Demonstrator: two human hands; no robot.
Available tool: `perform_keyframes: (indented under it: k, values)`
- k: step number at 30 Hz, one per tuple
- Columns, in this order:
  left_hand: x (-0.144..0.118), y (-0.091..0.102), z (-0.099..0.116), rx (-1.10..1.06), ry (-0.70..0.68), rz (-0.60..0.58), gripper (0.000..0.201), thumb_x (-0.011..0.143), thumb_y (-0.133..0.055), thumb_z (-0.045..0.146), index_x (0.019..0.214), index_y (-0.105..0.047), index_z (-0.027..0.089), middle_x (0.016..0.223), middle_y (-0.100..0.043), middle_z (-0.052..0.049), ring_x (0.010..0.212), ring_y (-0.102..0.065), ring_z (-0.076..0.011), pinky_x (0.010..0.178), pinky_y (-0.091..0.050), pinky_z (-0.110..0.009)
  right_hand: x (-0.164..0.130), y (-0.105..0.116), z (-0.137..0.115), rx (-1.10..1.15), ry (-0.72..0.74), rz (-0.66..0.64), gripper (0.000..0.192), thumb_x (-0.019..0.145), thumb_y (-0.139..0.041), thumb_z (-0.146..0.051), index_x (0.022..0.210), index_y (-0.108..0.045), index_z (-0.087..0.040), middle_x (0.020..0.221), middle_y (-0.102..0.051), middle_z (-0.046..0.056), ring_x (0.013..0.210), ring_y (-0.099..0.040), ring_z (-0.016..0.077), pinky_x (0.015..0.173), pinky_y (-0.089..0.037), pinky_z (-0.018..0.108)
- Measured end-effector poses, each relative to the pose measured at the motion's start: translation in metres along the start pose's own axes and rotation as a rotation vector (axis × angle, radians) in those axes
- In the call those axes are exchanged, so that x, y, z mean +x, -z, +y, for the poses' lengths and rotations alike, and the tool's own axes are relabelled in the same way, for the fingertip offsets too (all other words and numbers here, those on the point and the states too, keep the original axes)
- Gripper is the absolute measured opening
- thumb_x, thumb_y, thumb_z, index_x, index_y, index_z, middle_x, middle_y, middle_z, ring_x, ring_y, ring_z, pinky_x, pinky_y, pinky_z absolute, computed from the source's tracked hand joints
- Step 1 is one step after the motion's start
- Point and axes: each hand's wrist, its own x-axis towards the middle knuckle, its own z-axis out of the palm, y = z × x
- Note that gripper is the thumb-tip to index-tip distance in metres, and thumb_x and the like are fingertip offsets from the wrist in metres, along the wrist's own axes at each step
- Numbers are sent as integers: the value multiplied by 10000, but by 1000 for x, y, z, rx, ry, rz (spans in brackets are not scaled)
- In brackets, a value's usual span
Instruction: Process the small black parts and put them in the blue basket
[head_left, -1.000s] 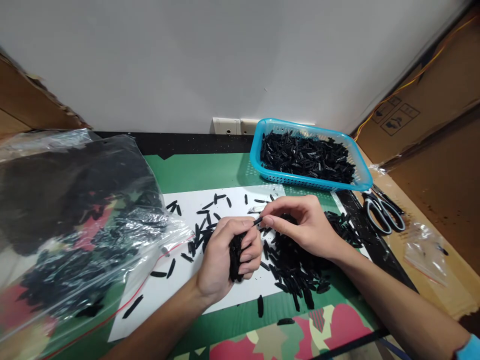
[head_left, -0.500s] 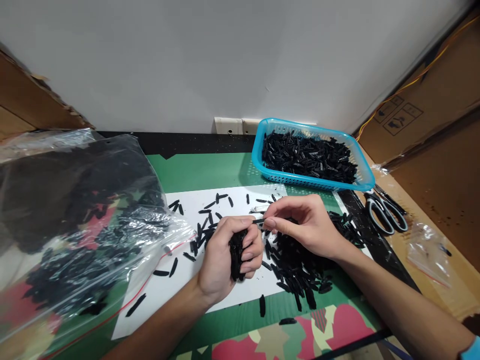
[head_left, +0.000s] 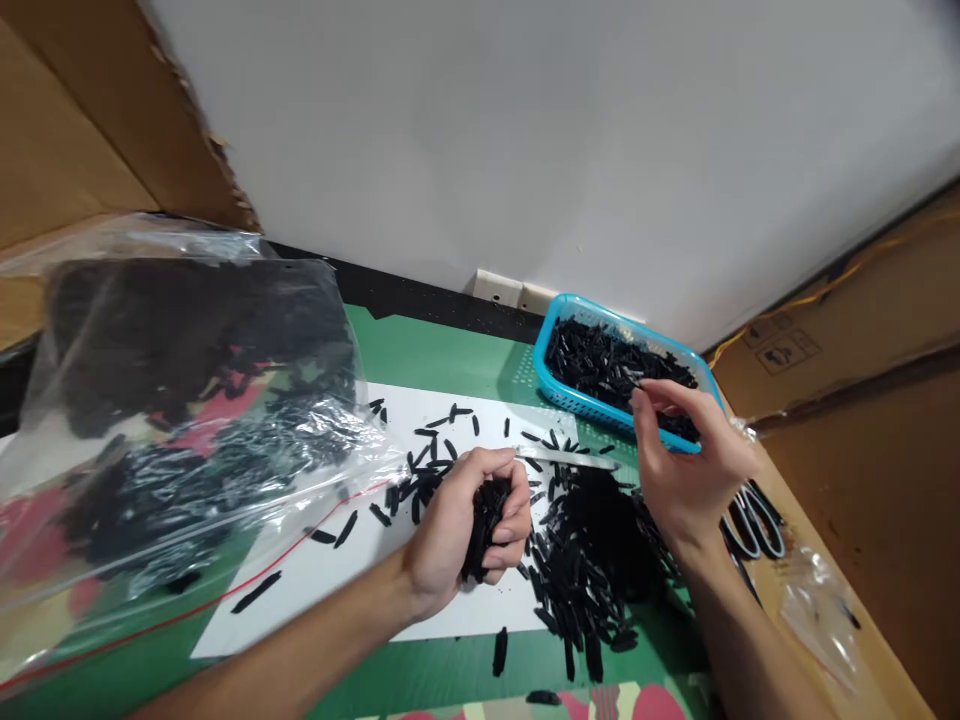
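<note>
Black plastic pieces fill the left hand: its fingers are curled tight around a bundle held upright over the white sheet, thumb side toward the wall. A thin clear sliver lies on the sheet just beyond the fist.

Right hand is raised at the near rim of the blue basket, palm facing left, fingers loosely bent with thumb and forefinger close together. Whether a piece is pinched between them I cannot tell; dark pieces in the basket sit directly behind the fingertips.

A loose heap of the same pieces lies on the sheet between the two hands, with strays scattered toward the clear zip bag on the left. Scissors lie just right of the right wrist, partly hidden by it.

Risks, as judged:
- Bundle in the fist is thick; any slackening of the grip would likely shed pieces into the heap and mix held with unheld.
- Right forearm hangs low over the heap; a sweep back could drag pieces off the sheet edge onto the green mat.
- Strays near the bag's slack mouth could slide under the film and be missed.
- Hand is at the basket's rim; a knock could shift the light basket.
</note>
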Motion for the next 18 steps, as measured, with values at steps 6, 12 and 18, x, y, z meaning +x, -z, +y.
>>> perform_keyframes:
  k: [6,12,18]
  values:
    - [-3,-2,0,-5,-7,-6,498,958,-404,551,613,-474,200,500,-351,52,380,-255,-71,382,-153,-192,-4,-8,-12,107,0,-271,136,988,-642,-139,1051,-733,-218,970,-791,45,884,-718,221,844,-500,403]
    - [0,-4,-3,70,21,37,554,942,-382,646,640,-507,199,484,-388,47,355,-289,-68,358,-215,-182,-23,-4,-41,587,-122,-626,157,977,-671,-133,1045,-759,-245,998,-758,36,965,-688,211,876,-535,381]
    - [4,-8,-7,94,-4,74,544,830,-557,737,676,-470,223,443,-444,45,333,-327,-78,326,-246,-167,-21,-2,-48,660,-197,-753,127,962,-699,-156,1021,-780,-235,1060,-740,51,1028,-682,216,938,-530,388]
